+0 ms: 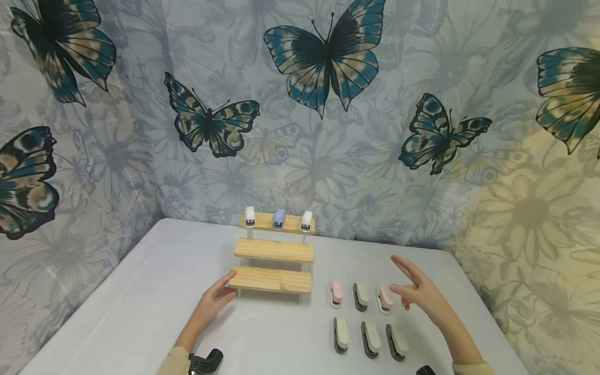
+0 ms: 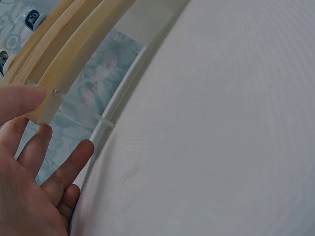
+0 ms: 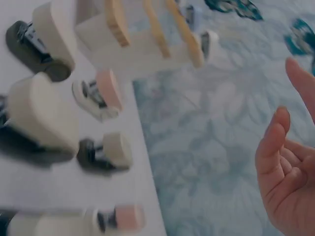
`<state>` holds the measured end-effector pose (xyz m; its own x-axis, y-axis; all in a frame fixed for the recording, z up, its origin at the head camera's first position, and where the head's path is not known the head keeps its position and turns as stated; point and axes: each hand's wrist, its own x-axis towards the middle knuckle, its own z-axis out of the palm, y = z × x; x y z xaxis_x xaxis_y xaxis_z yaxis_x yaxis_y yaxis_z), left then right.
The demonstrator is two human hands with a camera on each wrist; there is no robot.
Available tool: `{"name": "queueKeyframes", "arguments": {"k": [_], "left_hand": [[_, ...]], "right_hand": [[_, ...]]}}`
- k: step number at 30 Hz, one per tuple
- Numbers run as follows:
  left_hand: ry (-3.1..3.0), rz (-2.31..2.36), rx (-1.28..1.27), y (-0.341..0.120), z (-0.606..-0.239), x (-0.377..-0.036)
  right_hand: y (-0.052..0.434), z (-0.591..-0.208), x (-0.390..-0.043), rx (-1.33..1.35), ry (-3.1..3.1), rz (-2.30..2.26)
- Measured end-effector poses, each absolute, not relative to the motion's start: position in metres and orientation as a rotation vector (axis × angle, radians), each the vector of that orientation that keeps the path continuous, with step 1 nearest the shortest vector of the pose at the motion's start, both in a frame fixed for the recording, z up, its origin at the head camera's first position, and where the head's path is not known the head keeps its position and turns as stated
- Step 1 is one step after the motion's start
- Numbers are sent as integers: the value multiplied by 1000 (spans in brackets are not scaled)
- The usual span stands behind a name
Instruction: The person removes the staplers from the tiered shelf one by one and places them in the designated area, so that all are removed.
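Observation:
A three-tier wooden display stand [image 1: 272, 279] with clear legs stands on the table. My left hand [image 1: 212, 303] touches the left end of its lowest board, fingers mostly extended; in the left wrist view the thumb and a fingertip lie at the board's end [image 2: 44, 110]. Two white mini staplers [image 1: 306, 221] and a blue one [image 1: 278, 219] sit on the top tier. My right hand [image 1: 424, 293] hovers, holding nothing, right of a pink stapler [image 1: 384, 299]. Its fingers are partly extended. Left of that are a grey-green stapler [image 1: 360, 297] and another pink stapler [image 1: 336, 293].
Nearer the front, three pale green staplers [image 1: 371, 339] with dark bases form a second row. The white-covered table [image 1: 122, 291] meets butterfly-patterned wall covering [image 1: 328, 172] behind. The stand's middle board [image 1: 274, 250] bears nothing.

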<state>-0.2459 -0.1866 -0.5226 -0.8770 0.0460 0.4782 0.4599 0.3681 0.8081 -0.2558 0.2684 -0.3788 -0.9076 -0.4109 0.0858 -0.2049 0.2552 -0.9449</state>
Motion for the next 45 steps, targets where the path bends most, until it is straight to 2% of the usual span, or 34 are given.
{"name": "queueKeyframes", "arguments": {"k": [2, 6, 9, 13, 16, 18, 25, 33, 45], "left_hand": [[-2263, -1537, -431, -187, -522, -247], [-2293, -1613, -361, -189, -523, -248], [-2321, -1631, -358, -190, -525, -248], [-2306, -1639, -400, -190, -527, -247], [-2279, -1653, -399, -188, -525, -247], [-2281, -1663, -380, -187, -525, -247], [-2293, -1654, -378, -188, -523, -248], [-2303, -1642, -380, -189, -523, -247], [-2330, -1670, -297, -187, -523, -247]], "right_hand": [[253, -379, -275, -665, 2367, -1716], [239, -424, -346, -851, 2293, -1796], [230, -481, -414, -911, 2261, -1834], [199, -529, -478, -798, 2324, -1882], [173, -536, -499, -706, 2314, -1960], [158, -531, -501, -656, 2283, -2017], [108, -378, -373, -434, 2074, -1964], [96, -391, -384, -414, 1991, -2012], [92, -387, -388, -405, 1938, -2058]]}}
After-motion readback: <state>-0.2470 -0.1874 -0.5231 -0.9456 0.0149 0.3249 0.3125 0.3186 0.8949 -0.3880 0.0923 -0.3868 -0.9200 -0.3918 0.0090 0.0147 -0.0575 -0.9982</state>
